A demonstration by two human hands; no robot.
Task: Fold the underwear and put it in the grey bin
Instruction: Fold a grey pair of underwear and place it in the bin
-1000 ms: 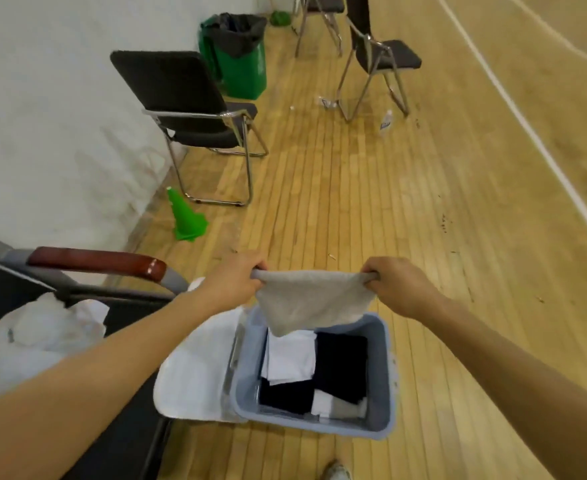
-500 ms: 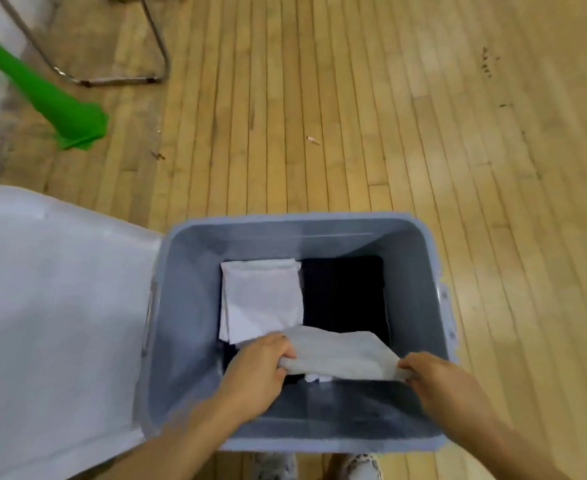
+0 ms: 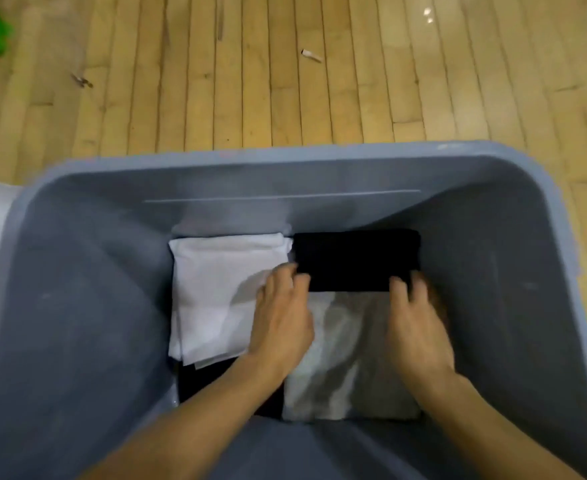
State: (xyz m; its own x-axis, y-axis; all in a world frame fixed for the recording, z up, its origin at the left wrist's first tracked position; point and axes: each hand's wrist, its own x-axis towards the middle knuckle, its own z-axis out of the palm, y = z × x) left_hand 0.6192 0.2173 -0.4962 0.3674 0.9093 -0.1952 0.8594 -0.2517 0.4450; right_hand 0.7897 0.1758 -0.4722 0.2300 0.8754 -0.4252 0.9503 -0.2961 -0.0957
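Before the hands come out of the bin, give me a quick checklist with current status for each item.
1. Grey underwear inside the grey bin: ok, it lies on the bin floor at the near right.
2. Folded shape kept: cannot tell, surface looks rumpled and blurred.
3. Left hand free of the cloth: cannot tell, it rests flat at the piece's left edge.
4. Right hand free of the cloth: cannot tell, it rests at the right edge.
5. White folded piece undisturbed: ok, still squared at the left.
6. Black folded piece undisturbed: ok, flat at the far right.
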